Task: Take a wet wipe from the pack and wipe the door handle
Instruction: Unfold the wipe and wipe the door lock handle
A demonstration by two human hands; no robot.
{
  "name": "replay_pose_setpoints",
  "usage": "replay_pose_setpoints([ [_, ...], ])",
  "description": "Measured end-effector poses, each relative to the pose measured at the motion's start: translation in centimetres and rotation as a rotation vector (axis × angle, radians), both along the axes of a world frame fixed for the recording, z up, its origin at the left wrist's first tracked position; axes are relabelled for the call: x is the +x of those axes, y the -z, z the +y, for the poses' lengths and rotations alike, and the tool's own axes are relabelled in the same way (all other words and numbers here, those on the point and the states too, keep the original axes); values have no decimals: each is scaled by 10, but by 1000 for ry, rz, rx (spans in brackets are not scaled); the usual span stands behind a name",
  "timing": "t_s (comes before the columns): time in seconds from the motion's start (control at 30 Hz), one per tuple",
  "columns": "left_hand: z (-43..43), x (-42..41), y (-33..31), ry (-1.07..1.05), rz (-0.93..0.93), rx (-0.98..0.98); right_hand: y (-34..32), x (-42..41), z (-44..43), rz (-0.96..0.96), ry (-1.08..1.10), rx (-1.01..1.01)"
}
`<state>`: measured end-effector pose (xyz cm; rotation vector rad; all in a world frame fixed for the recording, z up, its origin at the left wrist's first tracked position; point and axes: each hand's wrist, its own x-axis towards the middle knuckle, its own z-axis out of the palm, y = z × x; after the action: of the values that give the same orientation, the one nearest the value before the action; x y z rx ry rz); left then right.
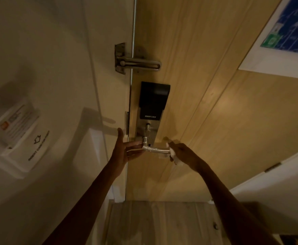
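Wiping step: your right hand (183,154) clenched the wet wipe (172,153) on the lever handle (158,150) tip; your open left hand (125,151) steadied its pivot. Next move probably called for stroking back toward the pivot.

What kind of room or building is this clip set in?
Probably a hotel room entrance. The wooden door carries a smart lock and a swing-bar latch, an evacuation plan is posted on it, and a key-card holder is on the wall.
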<state>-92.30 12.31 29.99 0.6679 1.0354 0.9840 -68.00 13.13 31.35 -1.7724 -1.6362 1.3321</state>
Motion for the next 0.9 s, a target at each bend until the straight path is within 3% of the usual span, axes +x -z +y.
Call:
replay_pose_setpoints([
  [0.1,1,-1,2,10,2,8,19,-12,-19,321,278,35],
  [0.23,0,-1,2,15,-3,3,30,-23,-37,583,411,164],
  [0.4,-2,0,1,12,-7,10,41,-18,-49,517,515,250],
  [0.5,-2,-1,-1,26,9,16,42,-17,-61,491,704,314],
  [0.57,-2,-1,-2,36,30,26,39,-18,-61,414,787,471],
  [0.63,-2,-1,-2,43,66,51,31,-20,-53,208,750,710],
  [0.73,0,2,-3,20,132,66,18,-33,-39,-212,372,1014],
  [0.8,2,4,-3,7,164,57,25,-42,-37,-400,149,999],
  [0.9,6,4,-5,25,174,74,35,-29,-42,-501,74,977],
])
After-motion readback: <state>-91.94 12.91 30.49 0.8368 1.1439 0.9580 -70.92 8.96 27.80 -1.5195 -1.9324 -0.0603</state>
